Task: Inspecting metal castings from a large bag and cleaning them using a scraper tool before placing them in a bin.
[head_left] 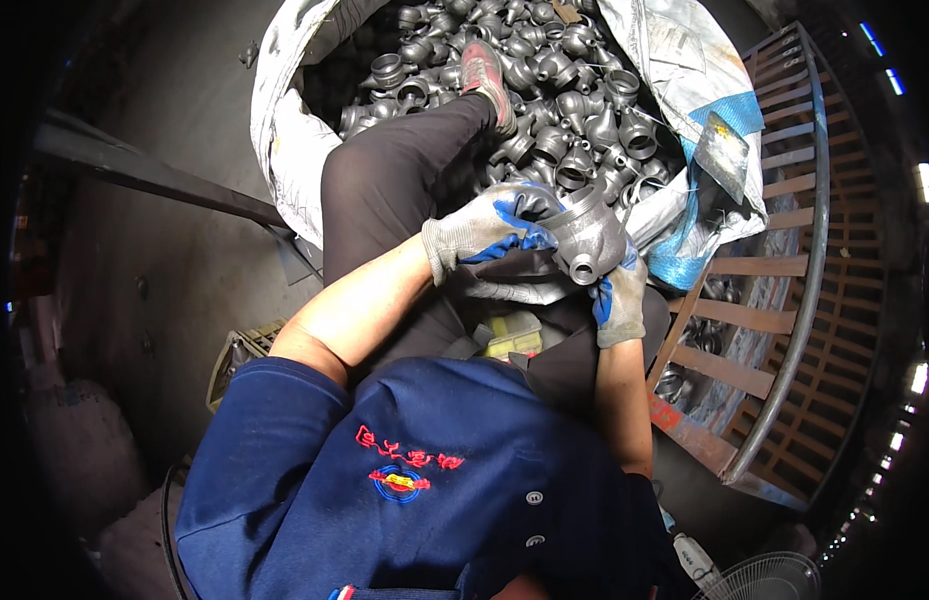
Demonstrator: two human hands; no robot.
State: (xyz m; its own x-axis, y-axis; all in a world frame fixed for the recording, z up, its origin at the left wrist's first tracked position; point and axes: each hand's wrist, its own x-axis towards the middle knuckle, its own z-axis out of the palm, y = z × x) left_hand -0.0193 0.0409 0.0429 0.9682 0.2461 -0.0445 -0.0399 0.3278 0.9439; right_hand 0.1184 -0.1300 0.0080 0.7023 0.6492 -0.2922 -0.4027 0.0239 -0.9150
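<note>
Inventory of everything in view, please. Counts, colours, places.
Held metal fitting: 1, grey, between both hands
Loose metal fittings: too many to count, grey, piled inside the bulk bag
Woven bulk bag: 1, white with blue straps, top centre
Slatted metal crate: 1, brown slats with grey rail, right
Metal bar: 1, dark, left
Box: 1, yellow, between the thighs
Wire fan guard: 1, pale grey, bottom right
Left hand: 1, grey-and-blue glove, on the held fitting's left
Right hand: 1, grey-and-blue glove, on its right
Shoe: 1 visible, reddish, over the pile

Dark edges: unreadable.
</note>
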